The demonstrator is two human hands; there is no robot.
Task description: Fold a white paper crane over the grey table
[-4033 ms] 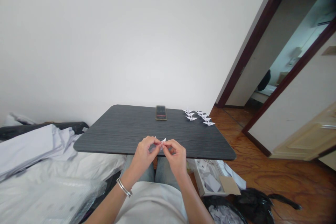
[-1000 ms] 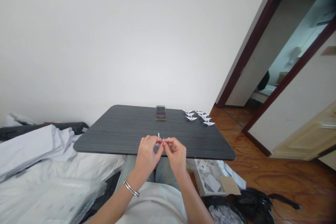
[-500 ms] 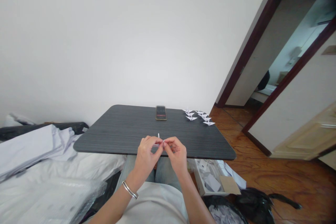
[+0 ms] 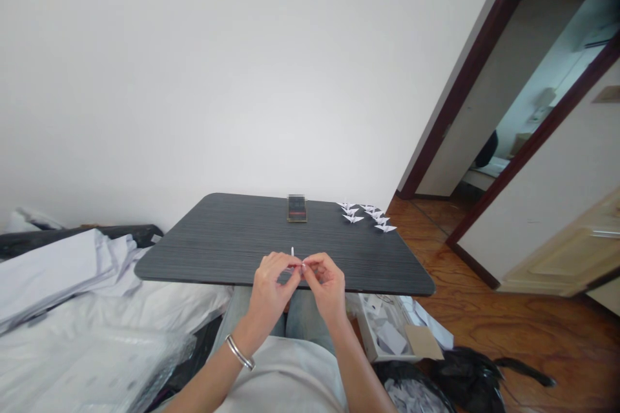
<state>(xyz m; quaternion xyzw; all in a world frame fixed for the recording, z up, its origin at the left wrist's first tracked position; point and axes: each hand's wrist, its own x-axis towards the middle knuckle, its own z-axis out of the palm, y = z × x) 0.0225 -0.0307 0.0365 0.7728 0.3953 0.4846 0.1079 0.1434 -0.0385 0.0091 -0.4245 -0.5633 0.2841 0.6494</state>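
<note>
Over the near edge of the dark table [image 4: 217,232], my left hand [image 4: 272,285] and my right hand [image 4: 327,282] meet fingertip to fingertip. Both pinch a small piece of folded white paper [image 4: 292,251], whose narrow tip pokes up above the left fingers. Most of the paper is hidden behind the fingers. A silver bracelet [image 4: 239,353] circles the left wrist. Several white paper cranes [image 4: 353,219] stand in two rows at the table's far right corner.
A phone [image 4: 297,208] lies at the table's back edge by the wall. To the left, white sheets [image 4: 53,271] are heaped beside bubble wrap [image 4: 97,368]. Below right are a box with paper scraps [image 4: 372,339] and black plastic bags [image 4: 467,377] on the wooden floor.
Almost nothing differs. Both hands stay in the same place, their fingertips shifted only very slightly around the paper.
</note>
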